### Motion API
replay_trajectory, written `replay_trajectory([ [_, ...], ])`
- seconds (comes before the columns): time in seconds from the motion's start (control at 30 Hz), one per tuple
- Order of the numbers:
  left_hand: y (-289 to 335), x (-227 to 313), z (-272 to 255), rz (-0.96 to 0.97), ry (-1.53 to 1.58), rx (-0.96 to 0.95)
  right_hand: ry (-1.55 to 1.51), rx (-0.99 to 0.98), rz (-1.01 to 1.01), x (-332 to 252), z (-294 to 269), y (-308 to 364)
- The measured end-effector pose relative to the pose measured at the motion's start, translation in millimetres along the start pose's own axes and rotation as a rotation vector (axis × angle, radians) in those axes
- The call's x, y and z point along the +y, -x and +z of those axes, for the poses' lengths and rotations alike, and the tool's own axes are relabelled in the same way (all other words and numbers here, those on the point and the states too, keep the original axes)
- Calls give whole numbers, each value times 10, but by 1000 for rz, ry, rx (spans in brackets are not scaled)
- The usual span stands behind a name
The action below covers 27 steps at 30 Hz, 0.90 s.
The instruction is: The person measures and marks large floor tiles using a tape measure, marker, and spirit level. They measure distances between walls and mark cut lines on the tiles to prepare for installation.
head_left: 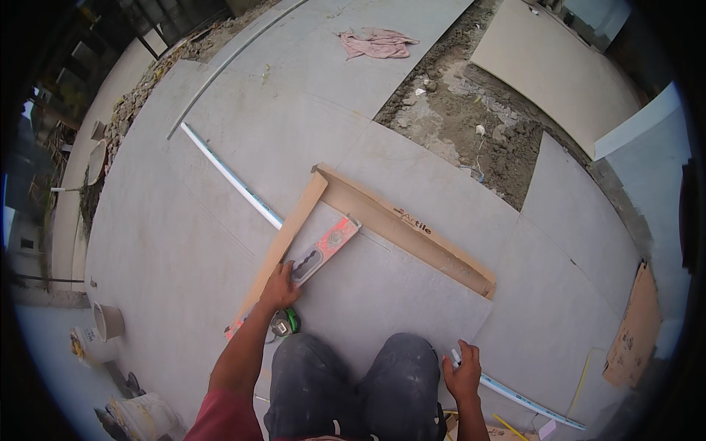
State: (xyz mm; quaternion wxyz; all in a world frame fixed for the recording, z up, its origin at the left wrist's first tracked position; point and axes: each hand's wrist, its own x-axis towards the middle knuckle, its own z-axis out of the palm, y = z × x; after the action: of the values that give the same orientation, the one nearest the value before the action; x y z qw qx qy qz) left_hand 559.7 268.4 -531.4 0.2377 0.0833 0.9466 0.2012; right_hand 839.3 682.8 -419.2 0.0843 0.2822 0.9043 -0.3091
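Note:
My left hand (pixel 280 288) is closed around a long red spirit level (pixel 336 239), which lies slantwise over a large grey tile (pixel 412 290). Along the tile's far and left sides runs a brown cardboard tray (pixel 346 192) with raised edges. Just below my left wrist sits a green and black tape measure (pixel 285 322). My right hand (pixel 463 373), off the tile's near right side, has its fingers curled around a short white pen-like stick (pixel 455 357). My knees, in dark dusty trousers, are at the tile's near side.
A white pipe (pixel 232 175) lies on the floor left of the cardboard; another length (pixel 529 403) lies near right. Open dirt (pixel 478 132) breaks the paving at the far right. A pink cloth (pixel 377 42) lies beyond; buckets (pixel 143 417) stand left, flat cardboard (pixel 634 331) right.

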Motion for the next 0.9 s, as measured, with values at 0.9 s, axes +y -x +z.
replay_trajectory([
  [0.9, 173, 79, 214, -377, -117, 73, -45, -82, -40, -307, 115, -235],
])
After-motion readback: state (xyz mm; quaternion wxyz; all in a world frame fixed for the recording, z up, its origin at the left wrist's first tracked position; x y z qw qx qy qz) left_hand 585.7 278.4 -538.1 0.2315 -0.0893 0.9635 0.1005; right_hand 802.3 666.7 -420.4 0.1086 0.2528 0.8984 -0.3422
